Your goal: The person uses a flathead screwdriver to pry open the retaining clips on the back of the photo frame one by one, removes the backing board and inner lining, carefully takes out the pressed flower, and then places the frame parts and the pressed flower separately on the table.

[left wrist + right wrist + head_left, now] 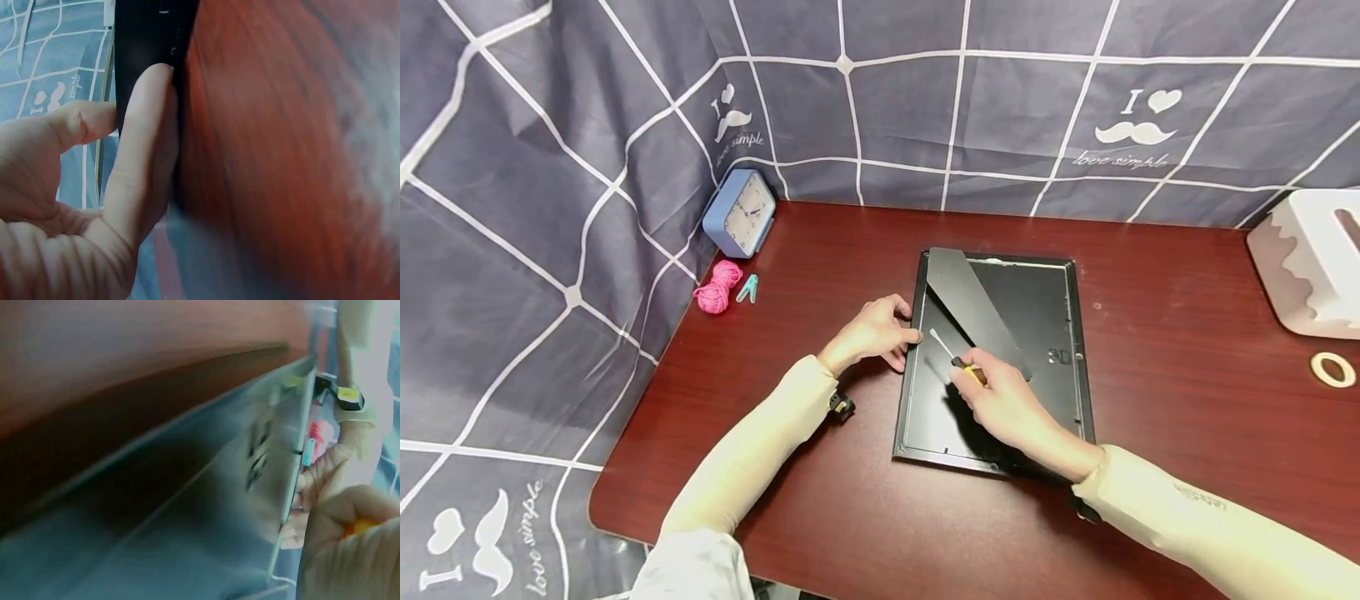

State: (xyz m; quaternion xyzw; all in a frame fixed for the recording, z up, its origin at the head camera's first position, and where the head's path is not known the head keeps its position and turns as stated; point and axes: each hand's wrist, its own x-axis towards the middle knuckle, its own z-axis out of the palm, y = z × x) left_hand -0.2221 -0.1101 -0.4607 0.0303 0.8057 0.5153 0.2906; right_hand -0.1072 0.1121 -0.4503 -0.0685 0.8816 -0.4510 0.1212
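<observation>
A black picture frame [1037, 300] lies back side up on the table, its flat support leg [973, 312] slanting across the backing. My left hand [876, 332] grips the frame's left edge. In the left wrist view, its fingers [147, 119] lie against the black frame side [147, 37]. Over the lower middle of the backing, my right hand [1007, 404] holds a screwdriver [957, 362] with a black and yellow handle. The metal shaft points up and left, its tip near the frame's left side. In the right wrist view, only a bit of yellow handle [359, 526] shows inside the fist.
A blue alarm clock [743, 213], pink yarn [718, 287] and a teal clip [748, 288] sit at the table's left back. To the right stand a white and beige box [1303, 267] and a cream ring [1321, 372]. A grey checked curtain [902, 108] hangs behind.
</observation>
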